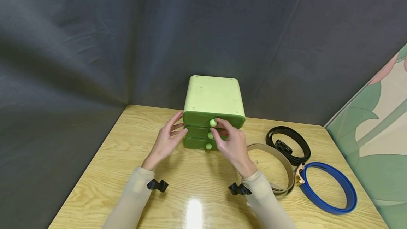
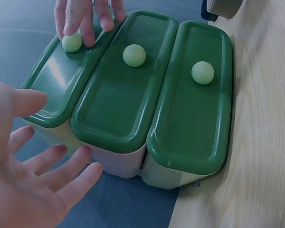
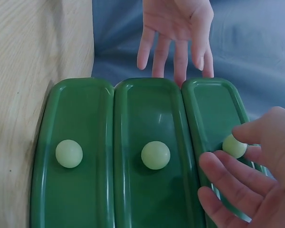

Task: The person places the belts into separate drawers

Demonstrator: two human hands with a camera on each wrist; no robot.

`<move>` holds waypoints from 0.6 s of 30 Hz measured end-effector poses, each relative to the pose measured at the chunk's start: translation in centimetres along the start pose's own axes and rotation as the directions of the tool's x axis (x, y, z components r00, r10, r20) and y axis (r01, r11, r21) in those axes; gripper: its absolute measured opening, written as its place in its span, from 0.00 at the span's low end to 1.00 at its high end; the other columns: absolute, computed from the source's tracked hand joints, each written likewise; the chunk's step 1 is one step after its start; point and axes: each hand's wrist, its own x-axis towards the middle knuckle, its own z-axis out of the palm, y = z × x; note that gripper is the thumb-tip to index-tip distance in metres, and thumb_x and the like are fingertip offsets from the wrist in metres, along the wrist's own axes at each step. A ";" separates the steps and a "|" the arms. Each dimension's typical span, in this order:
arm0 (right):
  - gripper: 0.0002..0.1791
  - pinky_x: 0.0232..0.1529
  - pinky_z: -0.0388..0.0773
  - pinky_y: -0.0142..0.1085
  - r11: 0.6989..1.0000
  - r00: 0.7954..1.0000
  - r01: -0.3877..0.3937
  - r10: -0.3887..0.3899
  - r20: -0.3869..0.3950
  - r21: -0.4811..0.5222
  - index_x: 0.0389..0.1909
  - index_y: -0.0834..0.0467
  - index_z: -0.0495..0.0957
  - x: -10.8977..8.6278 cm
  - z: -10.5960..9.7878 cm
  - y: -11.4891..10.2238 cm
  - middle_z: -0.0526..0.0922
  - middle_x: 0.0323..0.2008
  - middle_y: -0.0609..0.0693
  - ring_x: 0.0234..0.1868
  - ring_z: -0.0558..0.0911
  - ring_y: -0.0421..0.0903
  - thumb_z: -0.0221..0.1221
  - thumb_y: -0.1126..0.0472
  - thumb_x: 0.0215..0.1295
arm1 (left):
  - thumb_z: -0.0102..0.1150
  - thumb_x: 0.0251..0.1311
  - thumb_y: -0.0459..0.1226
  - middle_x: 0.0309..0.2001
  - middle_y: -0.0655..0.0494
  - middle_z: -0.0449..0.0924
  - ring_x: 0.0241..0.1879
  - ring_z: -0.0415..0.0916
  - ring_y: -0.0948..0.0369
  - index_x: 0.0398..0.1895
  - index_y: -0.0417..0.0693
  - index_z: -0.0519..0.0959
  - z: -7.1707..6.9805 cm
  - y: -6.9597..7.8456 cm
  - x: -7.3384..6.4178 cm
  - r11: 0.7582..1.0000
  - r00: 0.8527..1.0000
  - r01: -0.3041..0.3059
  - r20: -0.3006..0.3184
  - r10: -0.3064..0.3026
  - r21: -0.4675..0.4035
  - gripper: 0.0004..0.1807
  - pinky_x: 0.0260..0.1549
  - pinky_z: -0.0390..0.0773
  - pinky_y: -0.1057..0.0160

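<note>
A small three-drawer box (image 1: 214, 94) has a pale green top and dark green drawer fronts, each with a round light green knob. My right hand (image 1: 233, 144) is at the top drawer front (image 3: 213, 111), thumb and fingers bent around its knob (image 3: 234, 146). The middle knob (image 3: 156, 155) and bottom knob (image 3: 69, 153) show uncovered in the right wrist view. My left hand (image 1: 166, 144) is at the box's left side with fingers spread and holding nothing; whether its fingertips touch the side I cannot tell. All three drawer fronts appear closed.
On the wooden table (image 1: 127, 172), to the right of the box, lie a coiled tan belt (image 1: 287, 165), a black belt (image 1: 300, 139) and a blue belt (image 1: 346, 183) with a gold buckle (image 1: 299, 175). A dark cloth (image 1: 159, 45) hangs behind the box.
</note>
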 end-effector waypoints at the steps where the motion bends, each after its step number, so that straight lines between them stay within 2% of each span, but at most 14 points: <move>1: 0.17 0.38 0.91 0.42 1.000 1.000 0.001 -0.001 -0.005 0.001 0.58 0.62 0.85 0.0 0.0 0.0 0.93 0.42 0.57 0.34 0.92 0.50 0.69 0.61 0.72 | 0.61 0.76 0.35 0.82 0.44 0.63 0.71 0.74 0.39 0.85 0.50 0.59 0.1 0.0 0.0 1.000 1.000 0.001 0.000 -0.001 0.003 0.38 0.68 0.76 0.36; 9: 0.14 0.32 0.90 0.42 1.000 0.998 0.010 -0.010 -0.055 0.002 0.54 0.61 0.86 0.0 0.6 0.4 0.93 0.40 0.57 0.29 0.91 0.49 0.70 0.62 0.70 | 0.62 0.76 0.36 0.81 0.45 0.65 0.73 0.72 0.40 0.85 0.51 0.59 0.3 -0.3 0.2 0.999 0.999 -0.026 -0.017 0.027 0.044 0.38 0.68 0.76 0.36; 18: 0.12 0.30 0.89 0.39 0.999 0.995 0.023 -0.020 -0.097 0.033 0.52 0.60 0.87 0.0 1.1 0.8 0.93 0.39 0.57 0.27 0.90 0.47 0.69 0.63 0.71 | 0.61 0.76 0.34 0.80 0.44 0.65 0.73 0.72 0.39 0.85 0.51 0.58 0.6 -0.4 0.4 0.998 0.998 -0.053 -0.039 0.055 0.032 0.39 0.68 0.76 0.35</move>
